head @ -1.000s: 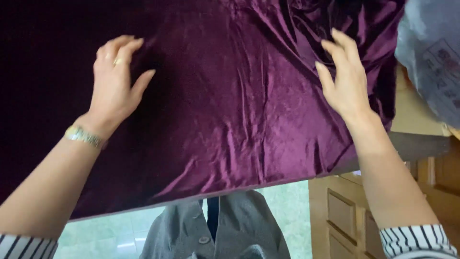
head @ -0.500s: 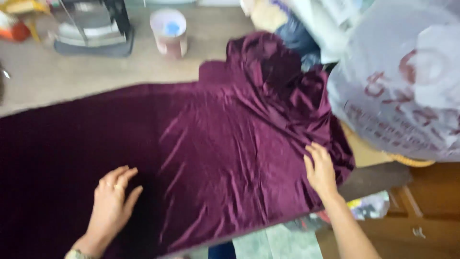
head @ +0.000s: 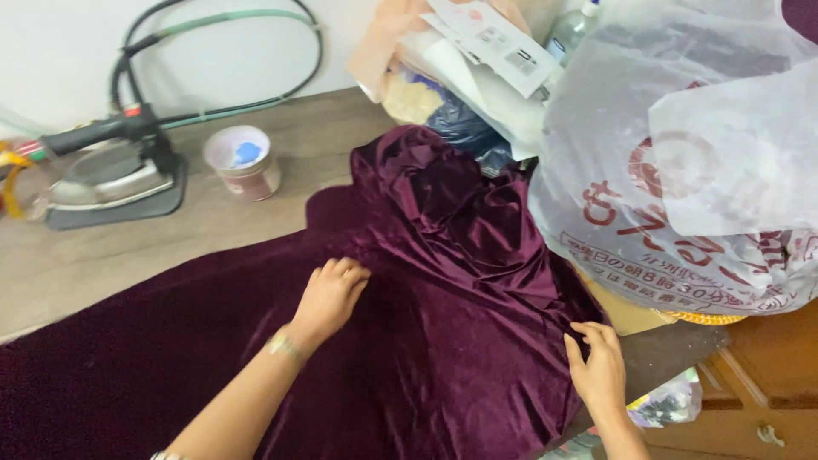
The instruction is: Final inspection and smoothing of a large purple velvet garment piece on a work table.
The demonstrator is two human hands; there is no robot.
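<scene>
1. The left hand (head: 331,294) is lying on the purple cloth (head: 443,341), fingers curled and pressing into a fold, gripping nothing.
2. The right hand (head: 596,368) is pinching the cloth's near right edge between narrowed fingers.
3. The cloth is spreading across the table (head: 102,255).
4. An iron (head: 106,175) and a cup (head: 243,160) are sitting far left; a plastic bag (head: 682,162) is bulging on the right.

A plain white wall (head: 68,51) runs behind the grey-brown wooden worktop (head: 94,255), meeting its far edge. Under the worktop's right corner stands a brown wooden drawer cabinet (head: 750,400). The light is soft and even.
</scene>
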